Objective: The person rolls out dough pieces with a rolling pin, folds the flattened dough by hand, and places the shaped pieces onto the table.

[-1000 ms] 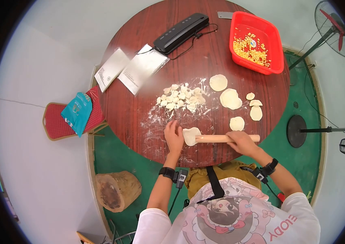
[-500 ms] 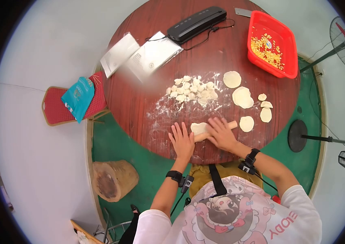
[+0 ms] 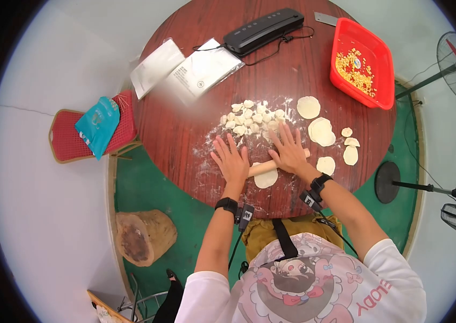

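Rolling pin under both flat hands, dough round beneath

Glossy dark wood table, smooth pale wooden rolling pin, matt floury dough, red plastic basket

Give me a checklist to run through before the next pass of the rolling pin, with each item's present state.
1. Both palms on the pin: left hand and right hand lie flat on the rolling pin. Ok.
2. Dough under the pin: the dough disc lies partly beneath it, toward the table edge. Ok.
3. Flour on the table around the disc: white dusting visible. Ok.
4. Path ahead clear: the pile of dough pieces lies just beyond the fingertips. Not ok.
5. Finished wrappers out of the way, to the right. Ok.
6. Disc evenly thick: cannot tell.
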{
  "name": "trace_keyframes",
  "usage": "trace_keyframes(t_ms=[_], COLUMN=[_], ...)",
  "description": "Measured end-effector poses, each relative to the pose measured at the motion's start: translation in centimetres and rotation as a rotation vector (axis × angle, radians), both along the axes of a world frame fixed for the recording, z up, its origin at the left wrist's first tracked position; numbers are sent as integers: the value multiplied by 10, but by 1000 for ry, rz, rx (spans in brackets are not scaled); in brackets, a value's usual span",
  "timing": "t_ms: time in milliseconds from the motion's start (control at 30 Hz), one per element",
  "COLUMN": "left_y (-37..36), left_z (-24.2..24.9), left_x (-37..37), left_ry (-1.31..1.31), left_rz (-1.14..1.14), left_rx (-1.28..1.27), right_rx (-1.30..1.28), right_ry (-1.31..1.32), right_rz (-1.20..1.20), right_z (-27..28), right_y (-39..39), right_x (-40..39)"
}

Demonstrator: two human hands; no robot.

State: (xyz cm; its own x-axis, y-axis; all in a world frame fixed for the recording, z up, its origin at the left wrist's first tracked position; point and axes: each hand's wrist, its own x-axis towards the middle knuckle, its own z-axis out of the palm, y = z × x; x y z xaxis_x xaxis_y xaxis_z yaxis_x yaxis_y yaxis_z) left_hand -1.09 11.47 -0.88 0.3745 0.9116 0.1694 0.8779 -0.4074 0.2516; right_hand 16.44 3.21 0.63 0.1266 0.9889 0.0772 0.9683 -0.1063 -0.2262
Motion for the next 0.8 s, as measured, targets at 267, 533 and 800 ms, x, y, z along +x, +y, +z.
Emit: trace_keyframes(t_ms=[267, 533, 800], left_y=[-70, -23, 17], left_z=[-1, 1, -5], left_x=[-29, -12, -3], left_ry=[49, -5, -63], left_rz=[-192, -79, 27], left_rx=[-126, -50, 44], right_rx=[-88, 9, 30], right_ry=[34, -4, -6], right_rz=[74, 17, -43], right_z=[8, 0, -2], right_y=[-64, -4, 39], right_x=[-15, -6, 0])
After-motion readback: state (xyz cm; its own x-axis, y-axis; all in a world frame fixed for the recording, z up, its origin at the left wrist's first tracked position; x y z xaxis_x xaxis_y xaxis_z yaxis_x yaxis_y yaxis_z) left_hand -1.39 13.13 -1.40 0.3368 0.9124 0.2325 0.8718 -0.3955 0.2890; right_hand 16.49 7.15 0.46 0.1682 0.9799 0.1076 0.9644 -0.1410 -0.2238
